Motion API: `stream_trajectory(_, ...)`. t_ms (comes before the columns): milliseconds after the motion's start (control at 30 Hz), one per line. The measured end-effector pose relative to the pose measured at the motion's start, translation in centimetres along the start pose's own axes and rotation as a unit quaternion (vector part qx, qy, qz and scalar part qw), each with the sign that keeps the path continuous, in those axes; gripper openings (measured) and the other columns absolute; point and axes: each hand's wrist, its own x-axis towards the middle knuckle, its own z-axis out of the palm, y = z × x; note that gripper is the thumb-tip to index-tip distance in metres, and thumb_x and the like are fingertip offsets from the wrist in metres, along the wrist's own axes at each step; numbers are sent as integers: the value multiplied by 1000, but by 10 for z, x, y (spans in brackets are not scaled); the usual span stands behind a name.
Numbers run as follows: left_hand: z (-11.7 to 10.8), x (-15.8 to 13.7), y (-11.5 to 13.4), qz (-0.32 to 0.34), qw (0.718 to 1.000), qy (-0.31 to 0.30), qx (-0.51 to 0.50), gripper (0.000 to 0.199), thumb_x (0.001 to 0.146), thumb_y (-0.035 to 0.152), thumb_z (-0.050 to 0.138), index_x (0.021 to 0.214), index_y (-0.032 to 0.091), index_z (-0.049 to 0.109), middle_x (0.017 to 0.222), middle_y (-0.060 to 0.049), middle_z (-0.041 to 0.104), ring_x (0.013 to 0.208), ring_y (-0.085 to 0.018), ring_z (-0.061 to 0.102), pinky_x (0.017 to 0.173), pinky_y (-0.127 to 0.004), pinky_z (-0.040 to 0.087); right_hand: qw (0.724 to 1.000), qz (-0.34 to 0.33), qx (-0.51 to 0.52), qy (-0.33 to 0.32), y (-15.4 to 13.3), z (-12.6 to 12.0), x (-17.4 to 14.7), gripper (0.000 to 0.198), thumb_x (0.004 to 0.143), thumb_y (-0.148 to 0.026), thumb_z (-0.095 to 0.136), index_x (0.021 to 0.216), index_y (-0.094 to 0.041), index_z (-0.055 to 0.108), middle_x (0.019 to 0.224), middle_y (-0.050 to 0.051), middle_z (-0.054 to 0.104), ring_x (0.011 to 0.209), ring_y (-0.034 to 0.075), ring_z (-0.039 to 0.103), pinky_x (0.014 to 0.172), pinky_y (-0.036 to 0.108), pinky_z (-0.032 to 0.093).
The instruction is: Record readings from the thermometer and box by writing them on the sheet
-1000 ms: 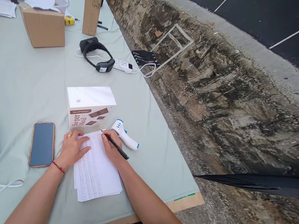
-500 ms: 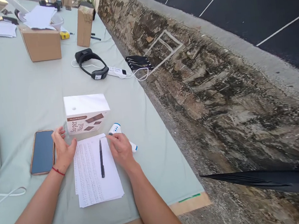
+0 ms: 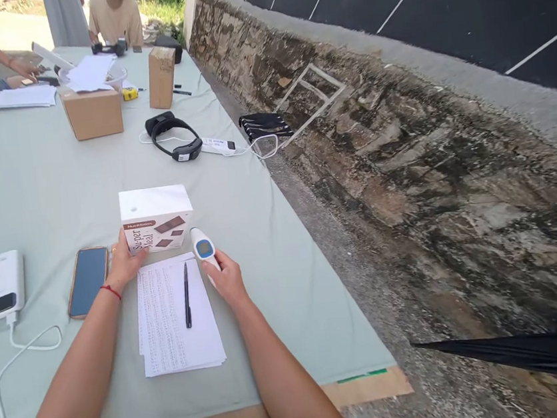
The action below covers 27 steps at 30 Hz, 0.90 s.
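Observation:
A white carton printed "Super Meal" (image 3: 156, 206) stands on the cloth-covered table in front of me. My left hand (image 3: 126, 258) grips its near left corner, thumb across the printed front and fingers along the side. My right hand (image 3: 226, 275) is closed round the handle of a white infrared thermometer (image 3: 204, 248), raised beside the carton's near right corner. The thermometer's blue-rimmed display faces me. Between my forearms lies a stack of handwritten sheets (image 3: 173, 342), with a black pen (image 3: 186, 296) on top.
Left of my left hand are a phone (image 3: 88, 281) and a white power bank (image 3: 3, 284) with a cable. Farther back sit a black headband device (image 3: 174, 137), a cardboard box (image 3: 94, 116) and a taller box (image 3: 162, 78). Other people are at the far end. The table edge runs along my right.
My left hand has moved onto the carton's corner. My right hand has picked up the thermometer from the table and turned its display toward me. The view has tilted up slightly.

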Motion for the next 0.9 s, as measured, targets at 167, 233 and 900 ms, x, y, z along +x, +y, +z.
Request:
stream_trajectory(167,5,-4,8,-16,998,45,28,63,85,53,63,136,18,51,128,-14,66,113,-30,58,96,-48,47,989,20,136,-44,-10,15,-8,26,75,-47,59,74,-21,59,60,-3,54,58,15,48,58,29,42)
stream_trajectory(233,8,-8,9,-21,995,65,68,63,88,57,58,136,18,51,128,-15,65,115,-32,54,98,-50,45,983,18,176,-44,-10,17,-8,27,75,-48,60,75,-21,58,62,-2,55,58,15,49,59,29,42)
stream_trajectory(900,16,-7,22,-61,982,35,174,55,101,51,27,138,18,52,122,-15,68,117,-35,57,100,-50,41,962,100,231,-107,-13,46,-3,40,72,-59,70,81,-21,61,63,-4,57,56,13,49,55,27,40)
